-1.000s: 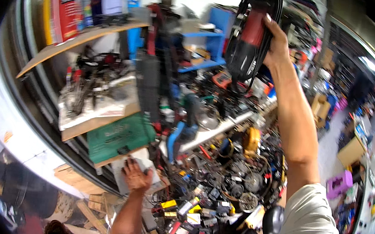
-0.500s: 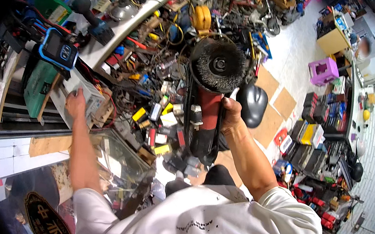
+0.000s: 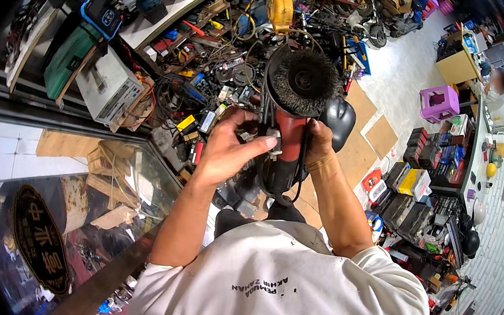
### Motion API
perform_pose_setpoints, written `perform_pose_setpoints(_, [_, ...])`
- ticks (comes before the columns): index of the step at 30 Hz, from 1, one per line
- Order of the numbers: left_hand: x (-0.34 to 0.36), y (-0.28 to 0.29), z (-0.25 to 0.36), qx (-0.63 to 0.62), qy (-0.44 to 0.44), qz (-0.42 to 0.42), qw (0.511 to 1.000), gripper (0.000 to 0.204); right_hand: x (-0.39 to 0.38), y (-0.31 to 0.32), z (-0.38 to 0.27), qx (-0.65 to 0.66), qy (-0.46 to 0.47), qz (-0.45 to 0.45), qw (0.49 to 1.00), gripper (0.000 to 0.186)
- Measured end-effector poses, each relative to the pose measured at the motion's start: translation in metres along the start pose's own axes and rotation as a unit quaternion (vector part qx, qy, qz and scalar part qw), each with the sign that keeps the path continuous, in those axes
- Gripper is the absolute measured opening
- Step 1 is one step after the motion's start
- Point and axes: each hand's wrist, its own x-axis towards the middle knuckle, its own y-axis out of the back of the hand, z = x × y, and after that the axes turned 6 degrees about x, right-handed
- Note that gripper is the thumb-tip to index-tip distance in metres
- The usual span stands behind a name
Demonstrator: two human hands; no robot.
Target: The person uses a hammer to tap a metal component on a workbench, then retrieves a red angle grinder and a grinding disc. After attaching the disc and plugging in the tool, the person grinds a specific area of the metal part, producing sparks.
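An angle grinder [image 3: 291, 140] with a red and black body and a round wire-brush head [image 3: 304, 82] is held upright in front of me, black cord along its sides. My right hand [image 3: 320, 141] is closed on its body from the right. My left hand [image 3: 234, 146] is at its left side, fingers curled, with the thumb on a small silver-and-black piece [image 3: 275, 141], perhaps the plug, against the grinder; what the fingertips grip is partly hidden.
Tools and parts pile up beyond [image 3: 214, 53]. Shelves on the left hold a drill [image 3: 145, 2] and grey metal case [image 3: 102, 84]; a glass panel [image 3: 108, 216] is below. Purple stool [image 3: 438, 104], black rounded object [image 3: 340, 121] and cluttered counter stand right. A person [image 3: 495, 86] is in the distance.
The grinder has come down from the upper shelf area to in front of my body. My left hand has left the shelving and moved right onto the grinder.
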Motion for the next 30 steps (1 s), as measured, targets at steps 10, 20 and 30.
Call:
perform_pose_setpoints(10, [-0.025, -0.036, -0.033, 0.153, -0.087, 0.219, 0.96, 0.023, -0.023, -0.009, 0.015, -0.043, -0.033, 0.006, 0.999, 0.069])
perform_pose_setpoints(20, [-0.023, -0.036, -0.066, 0.253, -0.104, 0.278, 0.921, 0.029, -0.022, -0.001, 0.049, 0.011, -0.086, 0.015, 0.996, 0.063])
perform_pose_setpoints(30, [-0.022, -0.013, -0.085, 0.148, 0.075, 0.149, 0.975, 0.039, -0.018, -0.001, 0.064, -0.012, -0.09, 0.018, 0.996, 0.061])
